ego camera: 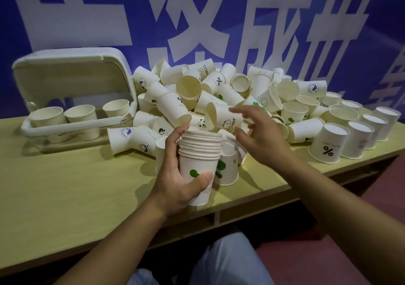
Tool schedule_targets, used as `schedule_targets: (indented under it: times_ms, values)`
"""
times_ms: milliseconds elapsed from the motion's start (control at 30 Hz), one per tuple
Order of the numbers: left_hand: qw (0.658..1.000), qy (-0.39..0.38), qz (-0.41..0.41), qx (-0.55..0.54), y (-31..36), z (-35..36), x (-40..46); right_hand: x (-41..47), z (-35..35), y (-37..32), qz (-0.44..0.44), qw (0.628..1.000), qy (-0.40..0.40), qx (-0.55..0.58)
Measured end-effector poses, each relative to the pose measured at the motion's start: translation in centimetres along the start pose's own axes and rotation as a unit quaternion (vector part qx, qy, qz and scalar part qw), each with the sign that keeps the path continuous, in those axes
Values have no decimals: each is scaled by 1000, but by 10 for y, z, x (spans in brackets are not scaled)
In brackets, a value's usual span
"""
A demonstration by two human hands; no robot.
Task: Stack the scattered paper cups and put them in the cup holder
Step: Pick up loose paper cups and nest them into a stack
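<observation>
Our left hand [175, 181] has a closed grip round the stack of cups [198, 153], held upright just above the worktop [76, 186], while our right hand [256, 135] reaches open-fingered for a bear-printed cup [223, 119] lying in the pile. We should take it by its wall, turn it mouth-up and seat it squarely in the stack. The cup holder [72, 92] stands open at the left, before a blue banner [87, 11].

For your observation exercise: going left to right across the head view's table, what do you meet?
Cup holder → stack of cups held in the left hand → right hand → row of upside-down cups.
</observation>
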State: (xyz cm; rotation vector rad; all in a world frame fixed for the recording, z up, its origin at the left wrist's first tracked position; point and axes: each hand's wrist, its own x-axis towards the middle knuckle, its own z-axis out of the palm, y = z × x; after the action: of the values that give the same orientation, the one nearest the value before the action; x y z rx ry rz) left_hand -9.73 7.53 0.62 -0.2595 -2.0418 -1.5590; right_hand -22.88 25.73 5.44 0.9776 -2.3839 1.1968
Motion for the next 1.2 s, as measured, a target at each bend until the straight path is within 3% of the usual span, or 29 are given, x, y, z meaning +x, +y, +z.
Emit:
schedule_targets:
  times_ms: [67,200,333,400,500,600,700,833,1100,1200]
  values:
    - [1000,-4,4,-7,0,1,1,27,1,7,-25,991,-76,-110]
    - [1000,-8,9,-22,4,-1,4,71,5,12,-49,939,-206,-272]
    - [1000,-9,13,-20,6,-5,3,86,10,12,-99,921,-193,-325]
    - [1000,-10,9,-15,7,-6,2,86,8,10,-99,942,-156,-282]
    - [1000,-19,3,-10,10,-7,2,75,-1,0,-71,993,-84,-49]
    - [999,-34,-7,-7,12,-8,6,57,-8,-24,-24,989,-25,146]
    - [999,-31,-8,1,15,-8,9,35,-6,-48,33,960,-36,275]
    - [999,-26,-21,30,15,-6,7,8,2,-60,33,953,-72,292]
    - [998,48,2,40,7,-16,-3,-16,7,-49,12,979,-103,175]
    - [999,37,0,32,7,-18,-5,-20,10,-43,13,975,-138,173]
